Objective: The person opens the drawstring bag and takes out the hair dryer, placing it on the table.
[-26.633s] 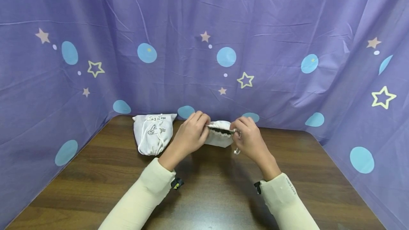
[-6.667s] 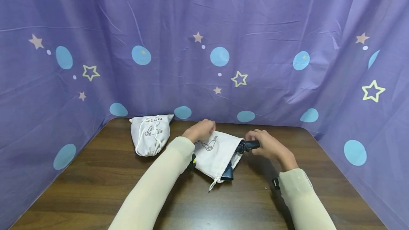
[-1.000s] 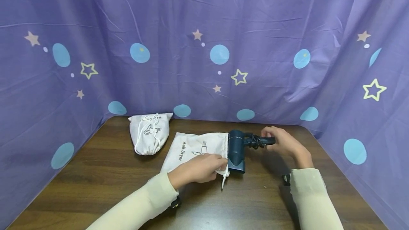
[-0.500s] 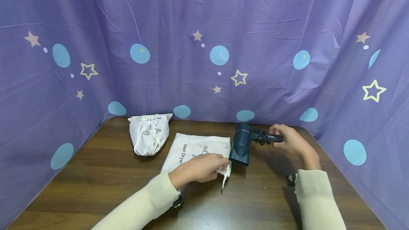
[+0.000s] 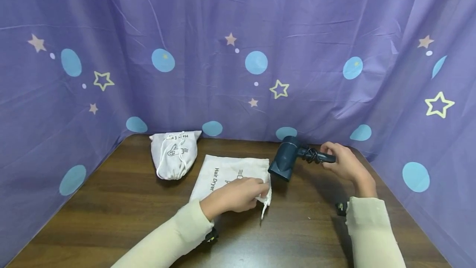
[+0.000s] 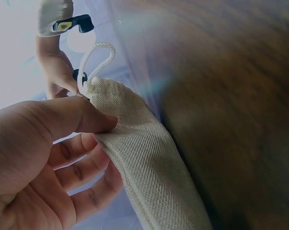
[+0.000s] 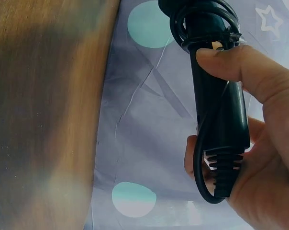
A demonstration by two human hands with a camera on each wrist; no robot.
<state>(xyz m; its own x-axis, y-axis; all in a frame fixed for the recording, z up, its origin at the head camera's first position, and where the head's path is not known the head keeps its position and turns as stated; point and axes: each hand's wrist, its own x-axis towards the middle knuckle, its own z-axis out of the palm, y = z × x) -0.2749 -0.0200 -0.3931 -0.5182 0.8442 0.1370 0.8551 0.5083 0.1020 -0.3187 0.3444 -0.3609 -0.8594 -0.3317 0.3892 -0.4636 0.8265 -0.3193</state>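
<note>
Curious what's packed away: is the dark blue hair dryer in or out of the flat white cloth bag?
Out: the right hand holds the hair dryer beside the bag, with no cloth over its nozzle.

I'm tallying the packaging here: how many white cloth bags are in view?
2. One bag is at the table's back left; the other bag, nearer the middle, is pinched by the left hand.

White drawstring pouch (image 5: 173, 161) on a wooden table (image 5: 122, 206), purple curtain (image 5: 208, 24) behind.
</note>
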